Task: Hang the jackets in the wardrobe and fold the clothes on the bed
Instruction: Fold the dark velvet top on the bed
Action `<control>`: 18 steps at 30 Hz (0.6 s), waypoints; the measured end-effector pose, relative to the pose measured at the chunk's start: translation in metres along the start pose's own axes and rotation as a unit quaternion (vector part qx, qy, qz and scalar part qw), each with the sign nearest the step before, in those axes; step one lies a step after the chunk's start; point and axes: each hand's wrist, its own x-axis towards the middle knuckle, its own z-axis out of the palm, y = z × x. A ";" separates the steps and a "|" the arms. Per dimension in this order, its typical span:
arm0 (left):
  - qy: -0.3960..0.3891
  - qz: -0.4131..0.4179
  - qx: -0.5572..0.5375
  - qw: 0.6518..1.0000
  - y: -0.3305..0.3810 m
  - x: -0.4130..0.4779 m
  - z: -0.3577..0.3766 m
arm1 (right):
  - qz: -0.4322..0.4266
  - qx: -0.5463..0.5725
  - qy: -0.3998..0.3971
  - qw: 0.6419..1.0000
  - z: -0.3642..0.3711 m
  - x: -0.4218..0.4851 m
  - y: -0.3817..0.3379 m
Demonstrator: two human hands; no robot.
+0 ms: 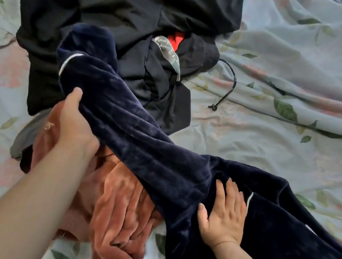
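A navy velvet garment [143, 147] with thin white piping stretches diagonally across the bed from upper left to lower right. My left hand [75, 123] grips its upper part, thumb on top and fingers hidden under the cloth. My right hand [225, 215] lies flat on its lower part with fingers spread. Beneath it sits a rust-pink velvet garment [119, 208]. A heap of black clothes [115, 11] lies beyond, with a red scrap [175, 40] and a grey patterned piece [169, 53] showing in it.
The bed carries a pale blue floral sheet [270, 139], rumpled into ridges on the right. A black drawstring [225, 88] trails from the black heap onto the sheet. A grey cloth [26, 133] pokes out at the left under the pink garment.
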 end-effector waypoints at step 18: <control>0.063 0.124 0.266 0.954 -0.076 -0.002 0.023 | -0.019 0.001 0.024 1.000 0.006 0.005 0.003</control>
